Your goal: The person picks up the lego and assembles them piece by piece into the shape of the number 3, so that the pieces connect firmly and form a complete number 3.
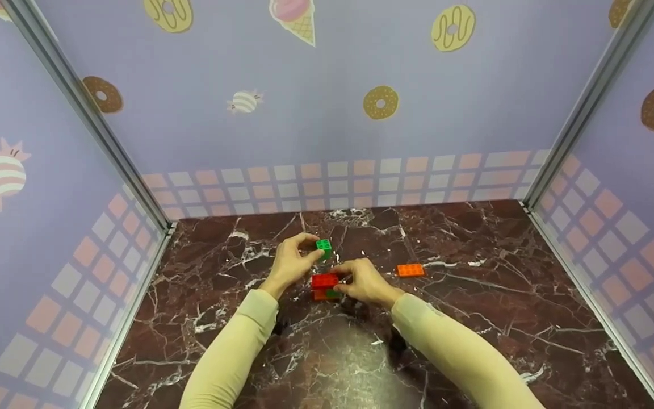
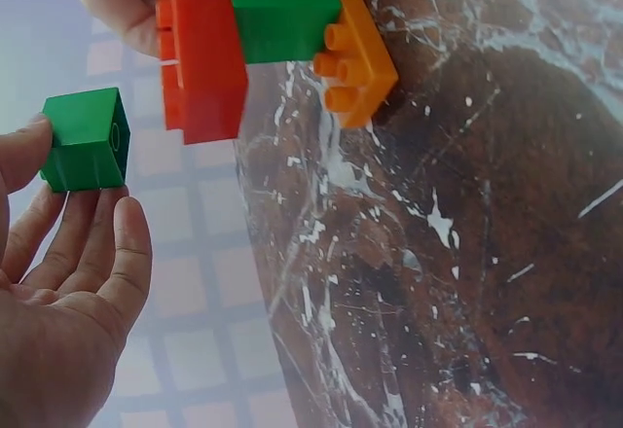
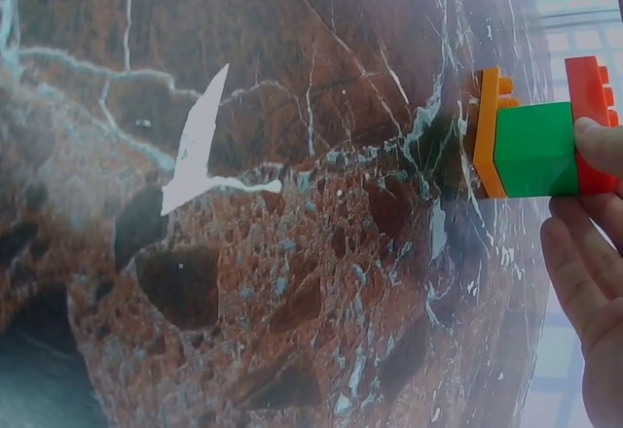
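Observation:
My left hand (image 1: 292, 262) pinches a small green toy brick (image 2: 83, 141) between thumb and fingertips, above the table and apart from the stack. Just nearer to me stands a stack of bricks: an orange plate (image 3: 489, 136) at the bottom, a green brick (image 3: 535, 151) on it, and a longer red brick (image 1: 325, 280) on top. The red brick overhangs the green one in the left wrist view. From the right side, my right hand (image 1: 368, 281) grips the stack, its thumb pressing where red meets green. Part of the red brick is hidden behind those fingers.
A separate orange studded plate (image 1: 411, 270) lies on the dark marbled tabletop (image 1: 474, 318), right of my right hand. Patterned lilac panels (image 1: 315, 125) with metal corner posts (image 1: 588, 102) enclose the table at the back and both sides.

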`<state>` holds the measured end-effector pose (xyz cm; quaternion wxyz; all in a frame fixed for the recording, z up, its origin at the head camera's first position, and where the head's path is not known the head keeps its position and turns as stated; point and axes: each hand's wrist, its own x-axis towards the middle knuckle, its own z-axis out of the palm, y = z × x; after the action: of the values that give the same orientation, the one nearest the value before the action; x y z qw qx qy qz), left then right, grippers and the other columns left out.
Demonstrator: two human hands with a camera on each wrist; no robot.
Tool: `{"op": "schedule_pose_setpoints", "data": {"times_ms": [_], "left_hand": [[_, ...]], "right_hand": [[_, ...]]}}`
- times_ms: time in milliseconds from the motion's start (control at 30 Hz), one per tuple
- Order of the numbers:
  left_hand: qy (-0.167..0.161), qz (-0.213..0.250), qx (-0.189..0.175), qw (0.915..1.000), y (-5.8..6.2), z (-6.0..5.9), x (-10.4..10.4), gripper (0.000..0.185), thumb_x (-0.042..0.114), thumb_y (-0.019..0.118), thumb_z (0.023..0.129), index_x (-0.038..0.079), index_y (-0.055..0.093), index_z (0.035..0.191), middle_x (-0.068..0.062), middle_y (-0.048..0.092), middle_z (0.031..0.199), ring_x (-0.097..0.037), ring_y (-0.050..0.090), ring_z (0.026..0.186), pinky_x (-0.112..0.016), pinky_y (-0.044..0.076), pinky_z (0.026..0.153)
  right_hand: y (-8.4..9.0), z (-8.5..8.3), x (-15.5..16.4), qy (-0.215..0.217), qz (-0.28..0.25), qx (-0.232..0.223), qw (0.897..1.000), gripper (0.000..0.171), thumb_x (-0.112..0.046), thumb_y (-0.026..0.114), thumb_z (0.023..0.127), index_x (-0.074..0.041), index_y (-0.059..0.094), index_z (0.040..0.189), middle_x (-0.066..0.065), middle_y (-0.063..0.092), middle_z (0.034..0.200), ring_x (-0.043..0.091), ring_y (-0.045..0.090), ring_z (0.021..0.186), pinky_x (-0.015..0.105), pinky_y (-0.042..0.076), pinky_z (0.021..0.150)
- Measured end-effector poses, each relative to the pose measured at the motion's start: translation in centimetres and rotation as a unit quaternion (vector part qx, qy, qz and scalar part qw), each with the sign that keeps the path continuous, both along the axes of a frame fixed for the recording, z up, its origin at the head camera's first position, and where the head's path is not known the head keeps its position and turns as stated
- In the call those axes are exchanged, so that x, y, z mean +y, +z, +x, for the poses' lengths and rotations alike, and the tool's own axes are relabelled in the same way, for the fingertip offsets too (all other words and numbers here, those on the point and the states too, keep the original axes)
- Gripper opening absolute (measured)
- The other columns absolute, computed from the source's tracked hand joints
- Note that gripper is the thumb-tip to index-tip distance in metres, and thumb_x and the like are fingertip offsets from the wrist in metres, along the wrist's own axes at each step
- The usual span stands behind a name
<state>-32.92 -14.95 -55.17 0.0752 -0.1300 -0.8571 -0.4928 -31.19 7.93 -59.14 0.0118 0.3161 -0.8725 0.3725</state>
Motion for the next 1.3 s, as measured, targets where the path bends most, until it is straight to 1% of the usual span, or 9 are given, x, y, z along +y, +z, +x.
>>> {"op": "schedule_pose_setpoints", "data": {"times_ms": [167,300,500,700,800,967,1033,1133,1300], "left_hand": [[-0.006,0.008,0.011,0.9999,0.3,0.4,0.0,0.03,0.012,0.087,0.098,0.006,0.08,0.126,-0.014,0.085,0.122,-0.035,0.08,0.114,-0.04,0.065,0.092],[-0.008,0.015,0.008,0.9998,0.3,0.7,0.2,0.029,0.011,0.087,0.097,0.006,0.08,0.126,-0.014,0.085,0.122,-0.031,0.081,0.111,-0.038,0.066,0.092],[-0.017,0.024,0.0,0.9996,0.1,1.2,0.2,0.027,0.011,0.086,0.098,0.008,0.081,0.124,-0.012,0.085,0.121,-0.023,0.081,0.102,-0.028,0.065,0.086],[-0.039,0.039,-0.003,0.9985,0.2,1.7,0.3,0.027,0.009,0.086,0.098,0.006,0.081,0.124,-0.014,0.084,0.123,-0.023,0.08,0.102,-0.023,0.064,0.084],[-0.044,0.029,0.002,0.9986,0.1,1.9,0.5,0.03,0.009,0.086,0.098,0.005,0.081,0.127,-0.015,0.084,0.125,-0.026,0.081,0.107,-0.029,0.066,0.088],[-0.043,0.013,0.01,0.999,0.1,2.2,0.9,0.032,0.01,0.086,0.097,0.003,0.08,0.128,-0.014,0.085,0.125,-0.032,0.08,0.114,-0.052,0.065,0.102],[-0.045,0.013,0.008,0.9989,0.0,2.3,1.0,0.032,0.01,0.086,0.097,0.004,0.081,0.128,-0.014,0.085,0.125,-0.033,0.079,0.115,-0.057,0.064,0.104],[-0.051,0.015,0.003,0.9986,0.0,2.5,1.1,0.032,0.009,0.087,0.097,0.003,0.081,0.128,-0.015,0.084,0.126,-0.035,0.08,0.115,-0.058,0.064,0.104],[-0.053,0.008,0.006,0.9986,-0.4,2.7,1.0,0.032,0.011,0.088,0.096,0.004,0.082,0.126,-0.015,0.085,0.126,-0.033,0.082,0.111,-0.053,0.068,0.099]], "right_hand": [[0.2,0.0,-0.1,0.002,-0.007,-0.018,1.0,0.039,-0.003,0.086,0.092,0.002,0.081,0.13,0.021,0.084,0.125,0.04,0.084,0.107,0.055,0.068,0.098],[0.2,0.0,0.1,0.007,-0.007,-0.031,0.999,0.04,-0.003,0.086,0.092,0.0,0.081,0.132,0.02,0.084,0.125,0.038,0.084,0.107,0.053,0.069,0.098],[0.5,-0.2,0.7,0.009,-0.016,-0.031,0.999,0.043,-0.012,0.089,0.093,0.002,0.08,0.132,0.023,0.084,0.123,0.04,0.085,0.103,0.051,0.07,0.092],[1.6,-0.3,1.3,-0.018,-0.071,-0.102,0.992,0.049,-0.021,0.087,0.098,-0.001,0.076,0.141,0.023,0.081,0.133,0.041,0.084,0.11,0.047,0.07,0.096],[2.2,-0.5,1.5,-0.024,-0.098,-0.121,0.987,0.052,-0.019,0.086,0.099,-0.002,0.073,0.147,0.024,0.08,0.134,0.041,0.084,0.111,0.047,0.07,0.097],[2.8,-0.9,1.7,-0.025,-0.117,-0.087,0.989,0.05,-0.013,0.085,0.099,0.003,0.072,0.144,0.024,0.082,0.128,0.04,0.084,0.109,0.048,0.07,0.096],[2.9,-0.9,1.7,-0.025,-0.124,-0.075,0.989,0.047,-0.012,0.085,0.099,0.004,0.074,0.142,0.024,0.083,0.125,0.039,0.085,0.108,0.048,0.071,0.095],[2.9,-0.8,1.8,-0.028,-0.132,-0.068,0.989,0.046,-0.012,0.085,0.099,0.005,0.074,0.14,0.023,0.084,0.123,0.038,0.085,0.105,0.046,0.071,0.092],[2.8,-0.6,1.7,-0.032,-0.134,-0.066,0.988,0.042,-0.014,0.085,0.1,0.002,0.077,0.138,0.021,0.085,0.121,0.035,0.086,0.1,0.038,0.072,0.087]]}}
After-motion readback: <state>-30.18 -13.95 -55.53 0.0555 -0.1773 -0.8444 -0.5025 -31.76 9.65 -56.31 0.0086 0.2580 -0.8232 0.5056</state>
